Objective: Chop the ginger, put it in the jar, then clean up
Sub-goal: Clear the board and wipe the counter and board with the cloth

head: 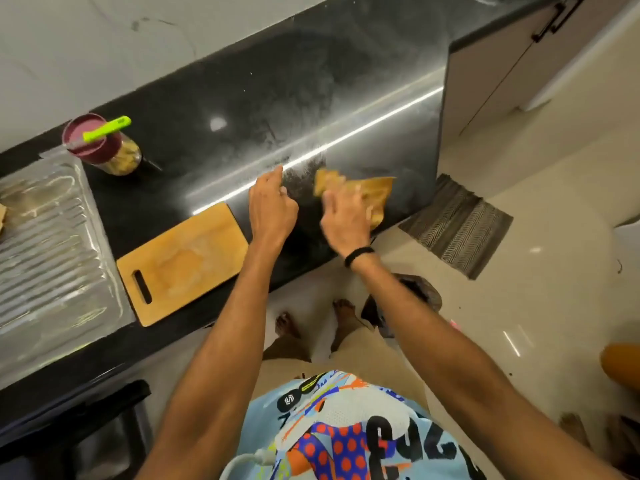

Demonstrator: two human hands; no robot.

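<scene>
A pale-blue shirt printed with bright shapes (346,427) fills the bottom of the head view. Two bare forearms reach from it to a polished black stone countertop (242,98). The right hand (346,220), with a black band (358,255) at its wrist, lies with fingers stretched out on a rumpled yellow-brown cloth (377,187) near the counter's front edge. It presses the cloth down rather than clutching it, though motion blur hides finer detail. The left hand (272,206) is just beside it, fingers loosely curled round nothing, one fingertip touching the stone.

The step in hand looks like the wipe-down. To do it well, I judge the palm should lie flat so the whole cloth bears on the surface. Overlapping strokes drawn toward one spot would gather scraps instead of scattering them over the edge. A dull, smeary haze on the stone further back suggests that stretch needs a pass too. The left hand would do best clear of the cloth's path.

The ginger (130,155) shows as pale yellow pieces through the wall of a clear round jar (116,166) with a maroon lid (85,145). The jar stands well to the left, near a ribbed steel draining board (45,237). A knife with a lime-green handle (105,130) lies across the lid. A light wooden chopping board with a slot handle (183,261) lies between the jar and the hands, with a pale patch at its middle.
</scene>
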